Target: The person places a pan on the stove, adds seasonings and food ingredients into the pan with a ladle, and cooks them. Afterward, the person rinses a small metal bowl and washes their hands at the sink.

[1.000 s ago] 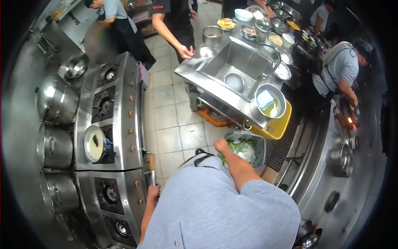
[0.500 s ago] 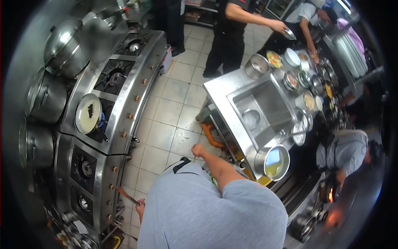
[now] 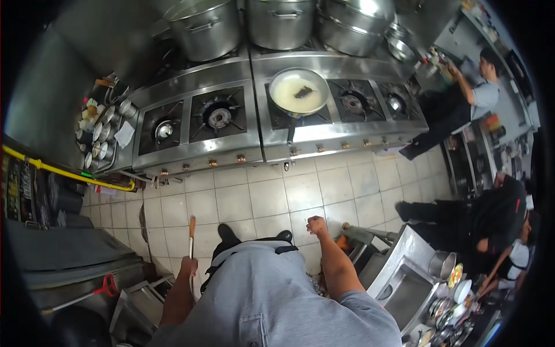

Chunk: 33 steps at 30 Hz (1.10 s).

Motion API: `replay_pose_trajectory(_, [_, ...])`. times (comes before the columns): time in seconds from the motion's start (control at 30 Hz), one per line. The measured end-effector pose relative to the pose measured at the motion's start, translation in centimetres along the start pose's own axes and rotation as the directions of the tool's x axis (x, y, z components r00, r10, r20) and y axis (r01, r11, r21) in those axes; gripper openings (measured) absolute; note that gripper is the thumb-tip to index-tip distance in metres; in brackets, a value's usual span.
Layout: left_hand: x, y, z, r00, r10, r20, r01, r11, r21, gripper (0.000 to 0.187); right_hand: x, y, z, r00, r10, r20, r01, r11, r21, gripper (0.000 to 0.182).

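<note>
My left hand (image 3: 189,267) is closed around a long utensil (image 3: 192,234) with an orange-brown end and a thin metal part. That end points forward over the floor; the working end cannot be made out. My right hand (image 3: 316,225) hangs over the tiles on the other side of my body, its fingers curled in, with nothing visible in them. Ahead of me, a frying pan (image 3: 284,95) rests on a stove burner, its handle toward me. Pale liquid (image 3: 292,104) and a dark clump (image 3: 303,91) lie in it. Neither hand touches the pan.
Large steel pots (image 3: 281,29) line the back of the stove (image 3: 231,147). A yellow pipe (image 3: 63,169) runs at left, near a red-handled tool (image 3: 107,286). At right are a steel sink counter (image 3: 399,257) with bowls, a person in black (image 3: 491,214), and another person (image 3: 485,95) farther back.
My view has swung left, from the sink side to face the stove. The utensil stays in my left hand, and my right hand stays curled. The pan remains on its burner.
</note>
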<state>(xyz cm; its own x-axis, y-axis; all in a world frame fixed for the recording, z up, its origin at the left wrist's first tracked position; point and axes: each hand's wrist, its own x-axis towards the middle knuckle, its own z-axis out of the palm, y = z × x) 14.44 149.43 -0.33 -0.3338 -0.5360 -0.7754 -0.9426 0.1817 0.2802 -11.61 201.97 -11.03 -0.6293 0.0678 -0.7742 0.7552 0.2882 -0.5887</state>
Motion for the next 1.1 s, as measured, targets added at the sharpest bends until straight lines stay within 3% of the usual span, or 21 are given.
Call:
replay_pose_trajectory(0.03, [0.2,-0.4,-0.7,0.993,-0.1,-0.058,0.112,0.957,0.268,0.025,0.0,-1.0,0.8,1.0,0.0,0.008,0.0,1.0,-0.007,0.021])
replay_pose_trajectory(0.07, [1.5,-1.3,-1.1,0.994,-0.093,-0.058,0.104,0.961,0.254,0.025,0.4,-2.5,1.8,1.0,-0.014,0.005,0.014,1.0,-0.013,0.021])
replay_pose_trajectory(0.13, [3.4,-5.2,-2.2,0.999,0.043,-0.016,-0.031,0.885,0.465,0.029,0.2,-2.7,4.0,1.0,-0.016,0.027,0.018,0.997,-0.074,0.025])
replay_pose_trajectory(0.2, [4.6,-5.6,-4.2,0.999,0.032,0.007,-0.032,0.901,0.432,0.03,-1.1,-3.5,6.9,0.998,-0.055,-0.017,0.052,0.987,-0.149,0.027])
replay_pose_trajectory(0.27, [6.8,-5.4,-5.9,0.938,0.335,-0.091,-0.262,0.855,0.447,0.028,-1.7,-4.5,10.7,0.999,-0.038,0.013,0.04,0.973,-0.229,0.028])
replay_pose_trajectory(0.33, [10.8,-4.7,-7.9,0.879,0.445,-0.17,-0.373,0.866,0.334,0.024,-2.6,-5.9,15.8,0.946,-0.324,0.003,0.309,0.9,-0.306,0.028])
replay_pose_trajectory(0.4, [11.5,-1.0,-11.1,0.857,0.472,-0.205,-0.413,0.869,0.274,0.02,-6.8,-11.5,20.4,0.848,-0.507,0.155,0.528,0.782,-0.329,0.026])
replay_pose_trajectory(0.47, [13.8,2.2,-13.4,0.839,0.521,-0.155,-0.466,0.837,0.288,0.023,-11.6,-17.6,23.8,0.764,-0.57,0.303,0.645,0.676,-0.355,0.026])
replay_pose_trajectory(0.53, [14.7,6.0,-15.6,0.853,0.519,-0.052,-0.495,0.837,0.236,0.023,-13.6,-21.4,25.9,0.728,-0.633,0.263,0.685,0.653,-0.324,0.03])
replay_pose_trajectory(0.57, [14.0,7.6,-16.7,0.88,0.475,-0.002,-0.468,0.868,0.164,0.022,-12.5,-20.8,26.4,0.735,-0.626,0.262,0.677,0.657,-0.332,0.03])
replay_pose_trajectory(0.63, [13.6,9.7,-18.1,0.855,0.515,-0.062,-0.499,0.85,0.168,0.02,-7.1,-20.4,26.4,0.646,-0.762,0.05,0.649,0.514,-0.561,0.036])
replay_pose_trajectory(0.67, [12.8,9.3,-18.7,0.838,0.535,-0.102,-0.509,0.836,0.203,0.018,-4.9,-19.6,25.5,0.638,-0.768,0.052,0.605,0.459,-0.651,0.037])
replay_pose_trajectory(0.73, [11.5,7.6,-19.2,0.827,0.553,-0.095,-0.53,0.825,0.196,0.016,-0.9,-18.8,22.8,0.704,-0.696,0.139,0.592,0.467,-0.657,0.037])
replay_pose_trajectory(0.8, [11.3,5.6,-18.9,0.8,0.578,-0.158,-0.545,0.812,0.21,0.015,-3.0,-23.2,21.1,0.85,-0.527,0.01,0.44,0.699,-0.563,0.037])
replay_pose_trajectory(0.83, [8.3,6.8,-19.3,0.838,0.532,-0.122,-0.496,0.836,0.236,0.019,-3.6,-24.3,20.9,0.821,-0.569,-0.05,0.5,0.758,-0.42,0.032])
replay_pose_trajectory(0.9, [3.3,10.9,-18.8,0.855,0.514,-0.071,-0.462,0.817,0.346,0.024,-10.8,-30.3,22.3,0.668,-0.743,-0.048,0.697,0.647,-0.308,0.025])
replay_pose_trajectory(0.93, [2.2,12.4,-18.5,0.869,0.495,-0.024,-0.432,0.781,0.451,0.029,-14.0,-32.6,23.5,0.576,-0.817,-0.015,0.79,0.561,-0.245,0.022])
replay_pose_trajectory(0.97, [2.5,13.1,-17.5,0.794,0.606,0.055,-0.523,0.634,0.57,0.035,-17.4,-34.8,24.5,0.371,-0.928,0.031,0.876,0.339,-0.344,0.024])
replay_pose_trajectory(1.0, [1.6,15.3,-17.1,0.804,0.593,0.052,-0.507,0.636,0.582,0.035,-20.5,-36.6,25.6,0.296,-0.948,0.121,0.93,0.257,-0.261,0.025])
replay_pose_trajectory(1.03, [0.2,19.0,-16.2,0.766,0.622,0.159,-0.56,0.526,0.641,0.038,-23.0,-38.1,25.9,0.202,-0.943,0.264,0.956,0.132,-0.26,0.029])
replay_pose_trajectory(1.1, [-0.6,25.6,-13.5,0.635,0.718,0.286,-0.665,0.32,0.675,0.045,-22.9,-37.1,26.8,0.242,-0.788,0.566,0.918,-0.003,-0.396,0.045])
